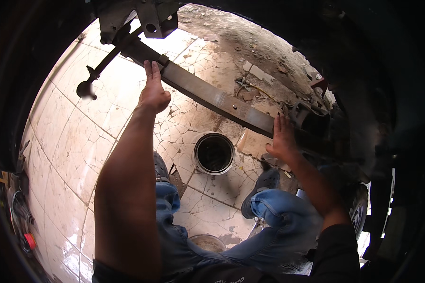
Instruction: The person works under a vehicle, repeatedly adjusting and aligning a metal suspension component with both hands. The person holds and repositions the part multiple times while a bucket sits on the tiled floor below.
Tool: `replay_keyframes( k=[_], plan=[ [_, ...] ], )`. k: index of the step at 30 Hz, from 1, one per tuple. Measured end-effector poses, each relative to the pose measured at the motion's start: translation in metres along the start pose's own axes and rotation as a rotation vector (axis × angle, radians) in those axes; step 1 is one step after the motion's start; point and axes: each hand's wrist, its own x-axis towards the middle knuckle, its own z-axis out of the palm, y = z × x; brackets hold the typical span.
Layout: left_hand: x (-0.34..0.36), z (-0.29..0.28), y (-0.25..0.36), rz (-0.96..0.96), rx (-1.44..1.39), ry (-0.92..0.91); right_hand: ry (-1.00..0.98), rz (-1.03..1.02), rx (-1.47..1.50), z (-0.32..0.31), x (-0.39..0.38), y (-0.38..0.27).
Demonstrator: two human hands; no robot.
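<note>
A round metal can (214, 153) stands on the cracked tile floor (80, 137) near the middle of the view; its inside is dark and what it holds cannot be told. A second, smaller tub (207, 242) sits at six o'clock from it, between the person's jeans-clad legs, with a pale grainy fill.

Above the can a long flat steel bar (212, 96) runs from eleven o'clock down to three o'clock. The left hand (153, 89) lies open with fingers straight, pressed against the bar's upper end. The right hand (282, 139) is open too, palm flat on the bar's lower end, beside a dark metal bracket (311, 120). At the bar's upper end a thin rod (104, 61) slants off toward nine o'clock, ending in a round knob.

Bare tile lies open from nine to seven o'clock. Rubble and dirt (250, 42) crowd the one o'clock side. Tools and a red-capped thing (29, 241) lie along the rim at eight o'clock.
</note>
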Motion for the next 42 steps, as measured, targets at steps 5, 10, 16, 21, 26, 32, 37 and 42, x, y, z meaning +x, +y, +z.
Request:
replay_keyframes(
  k=[5,10,16,21,26,32,37,42],
  plan=[
    [-0.004,-0.008,-0.001,0.001,0.052,-0.059,0.039,-0.067,-0.021,-0.004,-0.017,-0.014],
    [-0.001,-0.001,-0.011,0.048,0.057,0.040,0.052,-0.027,-0.005,0.000,-0.001,-0.008],
    [-0.004,-0.006,-0.004,0.036,0.011,-0.033,0.065,-0.086,-0.006,-0.004,-0.027,-0.021],
    [0.000,-0.004,-0.009,0.043,-0.040,-0.020,0.132,-0.102,0.000,0.003,-0.009,-0.003],
    [0.002,0.000,-0.012,0.071,-0.056,-0.013,0.109,-0.089,0.004,0.003,-0.017,-0.011],
    [0.008,0.006,-0.022,0.077,0.031,0.032,0.076,-0.055,-0.014,0.000,-0.012,0.006],
    [0.011,0.012,-0.029,0.099,0.052,0.060,0.103,-0.117,0.038,0.001,-0.027,-0.009],
    [0.011,0.014,-0.025,0.092,0.019,0.043,0.154,-0.074,0.021,0.005,-0.019,0.019]
  ],
)
